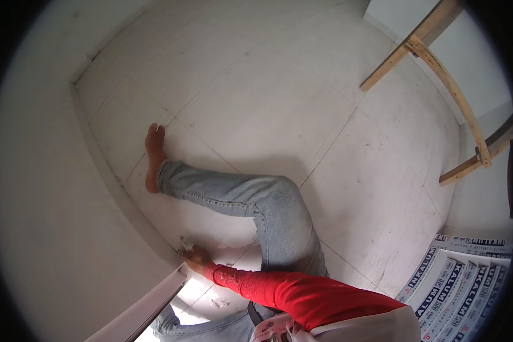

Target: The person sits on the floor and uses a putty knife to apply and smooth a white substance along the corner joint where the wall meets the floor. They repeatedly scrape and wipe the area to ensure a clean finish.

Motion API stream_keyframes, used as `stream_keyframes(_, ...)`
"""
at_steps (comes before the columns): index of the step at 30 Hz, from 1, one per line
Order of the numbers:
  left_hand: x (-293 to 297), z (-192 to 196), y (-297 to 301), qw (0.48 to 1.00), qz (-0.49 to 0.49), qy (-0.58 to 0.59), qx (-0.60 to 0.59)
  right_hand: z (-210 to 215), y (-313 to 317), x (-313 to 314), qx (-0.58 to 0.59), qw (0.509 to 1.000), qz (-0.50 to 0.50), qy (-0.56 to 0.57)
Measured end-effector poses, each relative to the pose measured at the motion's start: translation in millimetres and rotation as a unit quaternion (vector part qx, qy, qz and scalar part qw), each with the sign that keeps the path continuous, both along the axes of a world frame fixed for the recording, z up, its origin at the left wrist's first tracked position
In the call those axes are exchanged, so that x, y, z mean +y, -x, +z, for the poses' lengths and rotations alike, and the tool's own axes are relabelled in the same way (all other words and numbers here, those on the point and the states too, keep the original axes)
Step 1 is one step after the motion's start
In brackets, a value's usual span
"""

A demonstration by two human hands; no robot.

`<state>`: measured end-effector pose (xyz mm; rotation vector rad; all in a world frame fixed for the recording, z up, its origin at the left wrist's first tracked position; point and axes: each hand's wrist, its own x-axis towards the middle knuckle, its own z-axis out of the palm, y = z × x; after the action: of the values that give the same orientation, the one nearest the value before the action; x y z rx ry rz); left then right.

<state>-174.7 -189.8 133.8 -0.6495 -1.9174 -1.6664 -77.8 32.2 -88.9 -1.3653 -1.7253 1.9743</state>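
The person sits on the white floor (279,102) with one leg (239,199) in jeans stretched toward the wall (51,228). One hand (195,255), in a red sleeve, presses a small white piece (183,242) at the foot of the wall, just above a pale strip (148,305); which hand it is, and whether its fingers are clamped or apart, cannot be told. A wooden frame (439,62) stands at the far right edge of the floor, and printed sheets (461,279) lie at the near right corner.

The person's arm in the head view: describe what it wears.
One arm shows, in a long, close-fitting bright red sleeve that ends at the wrist, its cuff speckled with pale dust or paint. The hand is bare, without glove, watch or ring visible. The other arm is out of view.
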Motion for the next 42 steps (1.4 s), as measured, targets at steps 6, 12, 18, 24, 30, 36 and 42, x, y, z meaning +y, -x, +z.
stream_keyframes(6, 52, 5, 3, 0.975, 0.118, 0.03, 0.188, -16, 10, -5, 0.096, 0.992, -0.075, 0.016)
stream_keyframes(12, 75, 12, -14, 0.979, 0.082, -0.014, 0.188, -13, 12, 2, 0.191, 0.98, -0.015, 0.05)
stream_keyframes(18, 73, 9, -9, 0.917, 0.304, 0.087, 0.244, 3, 8, 29, 0.165, 0.974, 0.125, 0.087)
stream_keyframes(24, 65, 9, -3, 0.735, 0.416, 0.353, 0.403, -2, 28, 36, 0.237, 0.955, 0.101, 0.147)
stream_keyframes(30, 66, 1, 7, 0.859, 0.337, 0.174, 0.344, 18, 39, 59, 0.25, 0.953, 0.138, 0.099)
stream_keyframes(36, 25, 0, 26, 0.691, 0.429, 0.331, 0.479, 8, 33, 49, 0.285, 0.936, 0.146, 0.148)
stream_keyframes(42, 41, -3, 19, 0.748, 0.4, 0.28, 0.45, 10, 27, 54, 0.238, 0.945, 0.216, 0.061)
